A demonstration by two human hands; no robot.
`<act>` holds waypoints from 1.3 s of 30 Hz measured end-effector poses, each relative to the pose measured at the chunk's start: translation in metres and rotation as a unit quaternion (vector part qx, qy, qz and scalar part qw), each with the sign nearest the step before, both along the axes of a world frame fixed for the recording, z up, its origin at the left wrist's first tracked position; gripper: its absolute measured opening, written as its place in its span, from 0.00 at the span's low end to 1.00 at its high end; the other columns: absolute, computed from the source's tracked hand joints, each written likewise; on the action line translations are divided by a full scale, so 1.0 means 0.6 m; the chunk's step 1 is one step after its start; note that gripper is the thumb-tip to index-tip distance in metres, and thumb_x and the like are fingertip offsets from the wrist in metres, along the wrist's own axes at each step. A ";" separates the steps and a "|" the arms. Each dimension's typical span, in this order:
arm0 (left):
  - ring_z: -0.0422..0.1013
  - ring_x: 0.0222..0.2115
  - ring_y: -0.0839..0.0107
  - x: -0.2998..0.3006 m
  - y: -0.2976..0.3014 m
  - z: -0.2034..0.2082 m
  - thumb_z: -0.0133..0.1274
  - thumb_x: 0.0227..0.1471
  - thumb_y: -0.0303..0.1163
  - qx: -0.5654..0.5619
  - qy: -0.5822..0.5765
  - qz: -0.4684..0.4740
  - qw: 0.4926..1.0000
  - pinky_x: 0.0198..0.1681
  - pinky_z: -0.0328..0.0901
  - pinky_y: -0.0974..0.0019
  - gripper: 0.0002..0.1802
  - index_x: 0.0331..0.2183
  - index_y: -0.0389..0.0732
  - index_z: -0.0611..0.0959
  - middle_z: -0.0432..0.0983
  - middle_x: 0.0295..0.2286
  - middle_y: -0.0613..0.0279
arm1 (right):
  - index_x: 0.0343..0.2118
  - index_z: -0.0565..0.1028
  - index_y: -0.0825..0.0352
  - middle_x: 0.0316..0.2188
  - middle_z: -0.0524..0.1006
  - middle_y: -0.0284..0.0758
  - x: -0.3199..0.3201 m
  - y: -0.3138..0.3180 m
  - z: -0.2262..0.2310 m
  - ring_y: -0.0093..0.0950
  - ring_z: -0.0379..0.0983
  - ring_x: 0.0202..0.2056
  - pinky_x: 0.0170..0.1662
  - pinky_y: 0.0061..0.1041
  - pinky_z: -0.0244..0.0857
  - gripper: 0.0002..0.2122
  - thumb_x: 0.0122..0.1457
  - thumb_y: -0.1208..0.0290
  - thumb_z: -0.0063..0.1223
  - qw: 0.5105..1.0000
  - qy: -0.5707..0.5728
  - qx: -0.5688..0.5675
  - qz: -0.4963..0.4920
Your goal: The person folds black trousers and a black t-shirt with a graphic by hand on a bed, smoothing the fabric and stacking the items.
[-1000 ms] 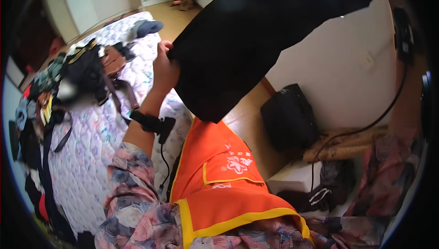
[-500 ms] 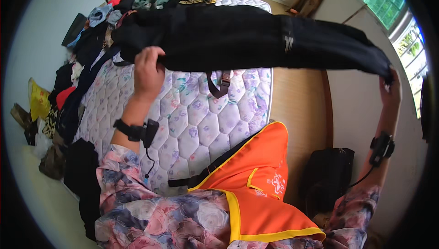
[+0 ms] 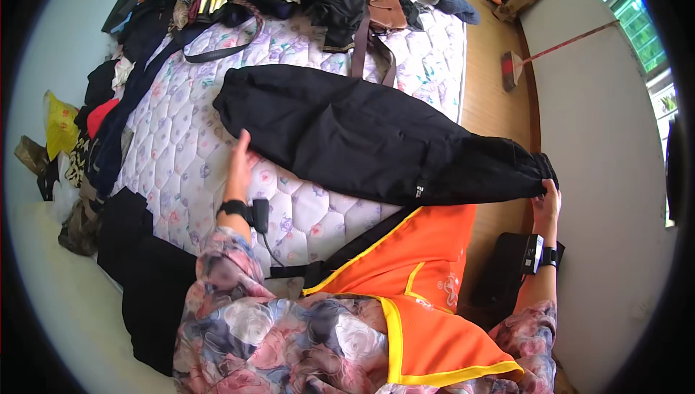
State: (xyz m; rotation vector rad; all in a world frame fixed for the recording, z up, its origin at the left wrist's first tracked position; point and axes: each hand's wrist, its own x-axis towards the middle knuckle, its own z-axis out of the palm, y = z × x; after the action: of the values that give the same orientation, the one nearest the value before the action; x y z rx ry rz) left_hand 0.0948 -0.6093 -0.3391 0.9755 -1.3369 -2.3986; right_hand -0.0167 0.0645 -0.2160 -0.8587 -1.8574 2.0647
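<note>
one black garment (image 3: 347, 133) is drawn out lengthwise over the mattress (image 3: 170, 122), its right end past the edge; the straightening looks mostly done, with no crosswise fold in it yet. the right hand (image 3: 547, 204) has fingers closed on the gathered end, while the left hand (image 3: 239, 168) meets the lower edge near the other end, whether pinching cloth i cannot tell. farther back, a heap of clothes (image 3: 318, 3) lies unsorted.
</note>
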 end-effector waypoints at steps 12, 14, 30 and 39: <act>0.70 0.36 0.65 -0.105 -0.119 0.085 0.54 0.38 0.24 0.023 0.109 0.057 0.992 0.44 0.65 0.65 0.19 0.37 0.33 0.75 0.73 0.35 0.58 | 0.29 0.64 0.58 0.20 0.64 0.26 0.007 -0.012 -0.006 0.19 0.59 0.17 0.22 0.21 0.58 0.12 0.44 0.76 0.55 0.997 -0.011 -0.071 -0.015; 0.69 0.37 0.66 -0.109 -0.053 0.174 0.52 0.38 0.23 -0.141 0.152 0.047 0.977 0.44 0.64 0.65 0.24 0.43 0.32 0.71 0.71 0.38 0.58 | 0.30 0.64 0.58 0.20 0.64 0.26 0.005 -0.016 -0.009 0.18 0.59 0.17 0.20 0.19 0.57 0.13 0.43 0.75 0.56 0.998 -0.004 -0.066 -0.004; 0.67 0.41 0.70 -0.179 0.147 0.222 0.43 0.50 0.29 -0.189 0.266 -0.002 0.945 0.47 0.60 0.67 0.19 0.44 0.32 0.71 0.69 0.41 0.59 | 0.21 0.70 0.67 0.21 0.72 0.31 0.016 -0.052 0.039 0.25 0.71 0.23 0.30 0.25 0.70 0.03 0.47 0.83 0.48 0.979 0.065 -0.186 0.049; 0.68 0.43 0.60 -0.014 -0.233 0.264 0.49 0.51 0.36 -0.008 0.182 0.103 0.978 0.49 0.61 0.56 0.21 0.44 0.32 0.72 0.71 0.43 0.55 | 0.25 0.70 0.70 0.27 0.74 0.35 -0.006 -0.051 0.028 0.28 0.72 0.31 0.41 0.29 0.68 0.03 0.49 0.80 0.43 0.933 0.109 -0.324 0.114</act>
State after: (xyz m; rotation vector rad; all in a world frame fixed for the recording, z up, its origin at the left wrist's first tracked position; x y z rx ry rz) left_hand 0.0867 -0.7491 -0.1805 0.5956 -1.0640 -2.2642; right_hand -0.0205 0.0337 -0.1992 -0.5092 -1.2039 2.8509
